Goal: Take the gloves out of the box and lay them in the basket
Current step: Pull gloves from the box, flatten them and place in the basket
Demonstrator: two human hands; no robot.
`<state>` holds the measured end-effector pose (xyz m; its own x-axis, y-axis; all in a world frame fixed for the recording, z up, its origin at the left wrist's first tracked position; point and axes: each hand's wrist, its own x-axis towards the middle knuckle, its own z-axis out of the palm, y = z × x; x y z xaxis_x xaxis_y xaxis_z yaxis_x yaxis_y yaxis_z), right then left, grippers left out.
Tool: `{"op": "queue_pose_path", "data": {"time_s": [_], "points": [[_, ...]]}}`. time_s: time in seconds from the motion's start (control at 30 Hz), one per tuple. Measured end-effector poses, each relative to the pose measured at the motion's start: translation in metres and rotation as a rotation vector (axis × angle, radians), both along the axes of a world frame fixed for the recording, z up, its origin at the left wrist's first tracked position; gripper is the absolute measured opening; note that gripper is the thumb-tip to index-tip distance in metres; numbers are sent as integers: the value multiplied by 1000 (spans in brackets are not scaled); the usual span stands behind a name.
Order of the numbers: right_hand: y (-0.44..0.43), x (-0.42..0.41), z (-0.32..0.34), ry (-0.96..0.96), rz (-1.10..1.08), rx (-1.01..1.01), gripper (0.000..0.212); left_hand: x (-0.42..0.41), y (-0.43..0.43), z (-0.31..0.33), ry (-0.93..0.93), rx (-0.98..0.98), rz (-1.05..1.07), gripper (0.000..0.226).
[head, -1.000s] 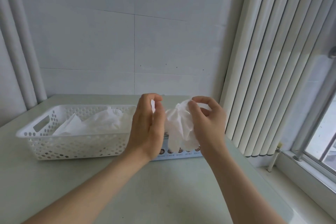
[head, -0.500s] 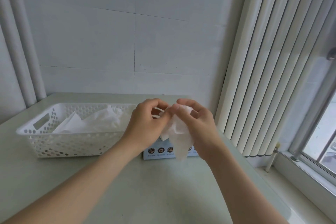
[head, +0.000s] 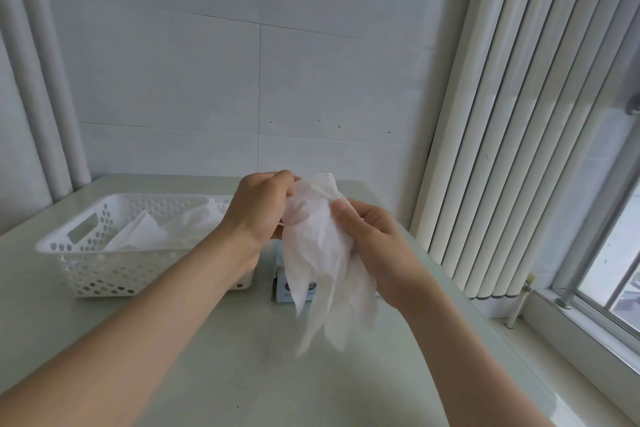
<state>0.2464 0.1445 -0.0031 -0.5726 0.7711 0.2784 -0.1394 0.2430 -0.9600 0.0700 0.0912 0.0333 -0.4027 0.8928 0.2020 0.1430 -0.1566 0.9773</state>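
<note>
White crumpled glove hangs over the counter, clamped at its top by the left grip and along its side by the right grip. Below both grips sits the box; left of them, the basket holds more gloves.

We see soft, cool daylight spilling from the window, leaving the wall left of it evenly lit. The blinds beside the window bow, and the hanging tips of the glove blur.
</note>
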Motion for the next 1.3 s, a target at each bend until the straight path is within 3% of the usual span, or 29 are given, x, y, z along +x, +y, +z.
{"op": "queue_pose_path", "data": {"time_s": [0.1, 0.27, 0.4, 0.5, 0.77, 1.03, 1.3], "points": [[0, 1, 0, -32, 6, 23, 43, 0, -4, 2, 110, -25, -79, 49], [-1, -3, -3, -66, 32, 26, 47, 4, -3, -6, 213, 39, -69, 25], [1, 0, -1, -102, -45, -5, 18, 1, 6, -10, 177, 77, 82, 20], [6, 2, -3, -164, -128, 7, 12, -4, 8, -6, 147, 83, 137, 20], [8, -1, -4, -51, -164, 118, 43, -15, 0, 2, 140, -86, -6, 52], [3, -8, -10, 10, -18, -35, 40, -30, -7, 15, 191, 54, -13, 30], [5, -40, 3, 32, -147, -158, 28, -66, -11, 27, 87, -41, -1, 22]]}}
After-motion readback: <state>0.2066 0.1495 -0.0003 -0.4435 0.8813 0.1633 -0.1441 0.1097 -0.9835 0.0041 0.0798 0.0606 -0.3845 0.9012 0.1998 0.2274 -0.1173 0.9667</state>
